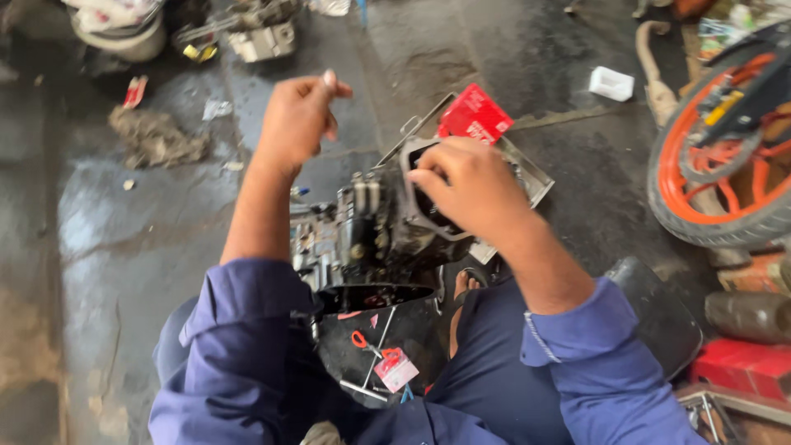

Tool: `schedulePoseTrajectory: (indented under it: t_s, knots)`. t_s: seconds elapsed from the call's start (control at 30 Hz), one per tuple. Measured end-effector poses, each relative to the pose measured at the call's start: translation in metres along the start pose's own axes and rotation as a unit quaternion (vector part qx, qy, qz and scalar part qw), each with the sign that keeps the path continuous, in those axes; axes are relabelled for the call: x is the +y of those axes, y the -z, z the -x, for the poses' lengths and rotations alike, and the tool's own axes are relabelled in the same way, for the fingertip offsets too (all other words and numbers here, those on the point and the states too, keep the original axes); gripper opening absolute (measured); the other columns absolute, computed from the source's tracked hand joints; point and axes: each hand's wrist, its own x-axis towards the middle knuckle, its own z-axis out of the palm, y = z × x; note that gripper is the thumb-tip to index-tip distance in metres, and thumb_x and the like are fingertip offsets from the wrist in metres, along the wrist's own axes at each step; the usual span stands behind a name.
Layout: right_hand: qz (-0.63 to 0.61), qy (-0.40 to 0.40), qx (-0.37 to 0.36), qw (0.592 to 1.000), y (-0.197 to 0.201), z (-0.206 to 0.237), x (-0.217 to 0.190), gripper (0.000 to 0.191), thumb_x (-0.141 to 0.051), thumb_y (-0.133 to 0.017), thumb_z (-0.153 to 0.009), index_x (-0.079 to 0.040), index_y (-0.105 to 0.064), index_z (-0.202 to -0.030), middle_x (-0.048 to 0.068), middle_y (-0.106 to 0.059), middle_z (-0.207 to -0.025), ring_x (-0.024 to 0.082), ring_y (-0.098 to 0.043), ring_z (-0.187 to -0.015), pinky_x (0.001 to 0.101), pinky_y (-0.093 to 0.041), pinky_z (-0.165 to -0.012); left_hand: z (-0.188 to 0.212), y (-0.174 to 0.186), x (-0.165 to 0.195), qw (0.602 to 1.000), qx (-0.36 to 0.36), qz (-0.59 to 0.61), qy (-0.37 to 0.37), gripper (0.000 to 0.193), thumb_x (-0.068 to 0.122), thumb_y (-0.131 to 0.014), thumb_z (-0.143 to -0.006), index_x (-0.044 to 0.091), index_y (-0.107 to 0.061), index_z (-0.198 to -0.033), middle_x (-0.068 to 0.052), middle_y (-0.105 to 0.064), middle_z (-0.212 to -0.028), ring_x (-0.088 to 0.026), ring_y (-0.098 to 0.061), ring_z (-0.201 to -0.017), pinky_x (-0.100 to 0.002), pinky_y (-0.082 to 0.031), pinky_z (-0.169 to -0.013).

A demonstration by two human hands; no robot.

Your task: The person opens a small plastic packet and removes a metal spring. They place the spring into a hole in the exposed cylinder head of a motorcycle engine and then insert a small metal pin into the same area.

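Observation:
A dark, greasy engine block (362, 235) stands on the concrete floor between my knees. My right hand (465, 188) rests on its upper right side, fingers curled over the rim of a grey cylinder opening (420, 210). My left hand (298, 115) is raised above and to the left of the engine, fingers loosely pinched together; I cannot tell if something small is between them. A metal tray (531, 177) lies behind the engine with a red box (475, 114) in it. Both my sleeves are blue.
A black tub (387, 338) with scissors and a red tag sits below the engine. An orange-rimmed motorcycle wheel (725, 156) stands at the right. A rag (156, 138), engine parts (259, 33) and a white box (611, 83) lie on the floor farther off. A red case (741, 367) is at lower right.

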Motion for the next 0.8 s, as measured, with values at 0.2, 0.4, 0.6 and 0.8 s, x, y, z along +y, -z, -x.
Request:
schedulePoseTrajectory:
  t_s: [0.2, 0.4, 0.6, 0.8]
  knots:
    - [0.017, 0.031, -0.015, 0.999, 0.001, -0.002, -0.013, 0.012, -0.014, -0.074, -0.091, -0.003, -0.071, -0.095, 0.013, -0.070, -0.094, 0.033, -0.068, -0.089, 0.0413, -0.053, -0.079, -0.012, 0.057, -0.055, 0.940, 0.068, 0.318, 0.103, 0.037, 0.041, -0.056, -0.101, 0.008, -0.071, -0.101, 0.008, -0.028, -0.052, -0.007, -0.021, -0.043, -0.027, -0.018, -0.041]
    - [-0.036, -0.035, -0.045, 0.998, -0.002, -0.007, -0.020, 0.020, -0.007, -0.071, -0.085, -0.004, -0.072, -0.105, 0.010, -0.072, -0.094, 0.024, -0.072, -0.082, 0.0337, -0.054, -0.068, -0.026, 0.061, -0.118, 0.765, 0.211, 0.568, 0.221, 0.029, 0.038, -0.054, -0.098, 0.013, -0.068, -0.105, 0.008, -0.028, -0.056, -0.008, -0.019, -0.044, -0.027, -0.017, -0.043]
    - [0.028, 0.021, 0.016, 0.999, -0.013, -0.005, -0.021, 0.015, -0.011, -0.081, -0.090, -0.004, -0.073, -0.099, 0.010, -0.073, -0.094, 0.023, -0.070, -0.086, 0.0340, -0.054, -0.076, -0.033, 0.050, -0.138, 0.701, 0.277, 0.626, 0.200, 0.026, 0.020, -0.051, -0.093, 0.009, -0.062, -0.114, -0.001, -0.045, -0.074, -0.014, -0.041, -0.058, -0.030, -0.042, -0.054]
    - [-0.045, -0.030, -0.017, 0.998, -0.012, -0.008, -0.019, 0.017, -0.009, -0.076, -0.089, -0.003, -0.074, -0.105, 0.008, -0.075, -0.096, 0.018, -0.073, -0.084, 0.0307, -0.057, -0.074, -0.044, 0.046, -0.134, 0.729, 0.229, 0.630, 0.142, 0.071, -0.015, -0.031, -0.083, 0.008, -0.044, -0.149, -0.016, -0.055, -0.137, -0.036, -0.060, -0.128, -0.048, -0.050, -0.106]
